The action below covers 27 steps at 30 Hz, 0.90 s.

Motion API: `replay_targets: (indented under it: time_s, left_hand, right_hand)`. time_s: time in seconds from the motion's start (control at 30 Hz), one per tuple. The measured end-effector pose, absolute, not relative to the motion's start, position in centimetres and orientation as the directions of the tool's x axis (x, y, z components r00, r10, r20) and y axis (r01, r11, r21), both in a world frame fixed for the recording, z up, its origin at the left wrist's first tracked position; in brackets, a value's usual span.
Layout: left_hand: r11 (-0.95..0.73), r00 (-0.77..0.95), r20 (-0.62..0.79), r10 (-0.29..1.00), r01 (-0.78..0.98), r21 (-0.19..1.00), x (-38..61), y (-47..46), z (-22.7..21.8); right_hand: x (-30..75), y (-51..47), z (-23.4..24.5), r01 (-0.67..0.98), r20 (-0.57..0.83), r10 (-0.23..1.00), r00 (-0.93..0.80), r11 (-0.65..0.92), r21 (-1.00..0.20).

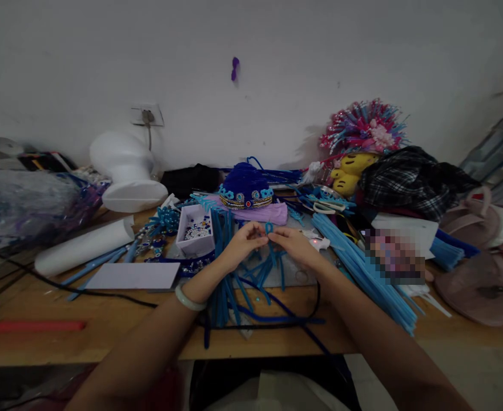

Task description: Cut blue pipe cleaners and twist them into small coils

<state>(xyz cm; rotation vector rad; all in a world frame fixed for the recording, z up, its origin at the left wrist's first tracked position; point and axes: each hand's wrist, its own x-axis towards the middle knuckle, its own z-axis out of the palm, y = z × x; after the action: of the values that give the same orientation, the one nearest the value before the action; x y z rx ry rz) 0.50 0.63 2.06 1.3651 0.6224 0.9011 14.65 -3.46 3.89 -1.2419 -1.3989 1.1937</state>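
Note:
Both my hands meet over the middle of the table, pinching a small teal pipe cleaner [269, 227] bent into a loop. My left hand [246, 242] has thumb and fingertips closed at its left side, and a pale bangle [190, 299] circles that wrist. From the right, my right hand [293, 244] pinches the same piece. Short teal pipe cleaner pieces [262, 274] lie scattered beneath the hands. Just behind stands a deep-blue beaded headpiece [246, 187] beside a lilac bundle [272, 213]. A white glue gun [320, 242] with a red light rests right of my right hand.
Left of my hands is a white box of beads [195, 231], near a white card [133, 275] and white roll [86, 245]. A foam head [125, 171] stands behind. Long blue pipe cleaners [362, 274] lie right; a black cable [127, 297] crosses the table.

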Motion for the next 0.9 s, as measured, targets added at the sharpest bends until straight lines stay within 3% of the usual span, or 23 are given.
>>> replay_targets:
  time_s: [0.17, 0.4, 0.67, 0.9]
  left_hand:
    - [0.026, 0.608, 0.060, 0.791, -0.132, 0.991, 0.0, 0.9, 2.6]
    - [0.032, 0.507, 0.057, 0.860, -0.165, 0.986, 0.5, 0.5, 2.4]
    - [0.099, 0.446, 0.014, 0.895, -0.229, 0.968, 1.1, -0.5, 2.7]
    - [0.132, 0.426, 0.019, 0.904, -0.321, 0.938, 1.3, -0.7, 2.7]
  right_hand:
    - [14.4, -3.6, 3.6, 0.112, 0.002, 0.972, -0.237, 0.030, -0.993]
    - [14.2, -3.8, 3.9, 0.020, -0.090, 0.993, -0.071, -0.089, -0.996]
    - [14.2, -3.7, 3.6, -0.133, -0.150, 0.985, -0.086, -0.160, -0.978]
    - [14.2, -3.8, 3.9, -0.117, -0.155, 0.983, -0.097, -0.166, -0.979]
